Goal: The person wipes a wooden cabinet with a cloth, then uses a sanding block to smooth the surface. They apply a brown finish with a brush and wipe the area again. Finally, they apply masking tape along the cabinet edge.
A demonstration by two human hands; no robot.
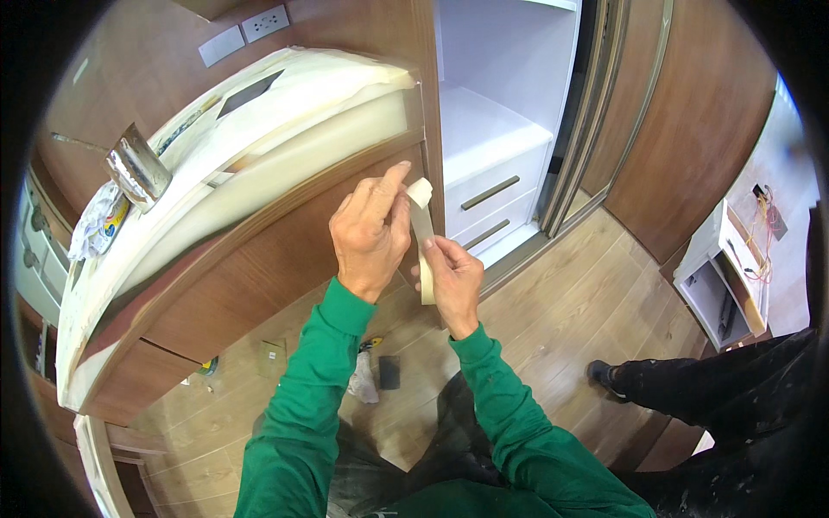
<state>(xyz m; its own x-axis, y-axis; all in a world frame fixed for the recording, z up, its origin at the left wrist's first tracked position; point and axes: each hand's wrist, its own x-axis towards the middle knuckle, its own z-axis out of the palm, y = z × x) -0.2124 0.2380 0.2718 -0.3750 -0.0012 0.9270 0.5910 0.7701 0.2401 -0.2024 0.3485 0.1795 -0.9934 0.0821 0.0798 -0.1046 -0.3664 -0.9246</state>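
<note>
A strip of cream masking tape (426,285) hangs between my hands, crumpled at its top. My left hand (370,226) is closed on the upper part, index finger pointing up beside the crumpled end. Lower and to the right, my right hand (451,274) pinches the strip between thumb and fingers. Behind them curves a wooden cabinet (233,323) with a cream, tape-edged top (302,95) bearing a metal can (138,168) with a rod, a white packet (97,223), a dark flat sheet (249,93) and a brush-like tool (188,122).
A white recess with drawers (492,186) is beside sliding panels (604,112). At right, an open white box (708,298) has loose wires above. Another person's dark-clad leg (699,388) stands close by at lower right. A rag (363,384) and small items lie on the wood floor (553,319).
</note>
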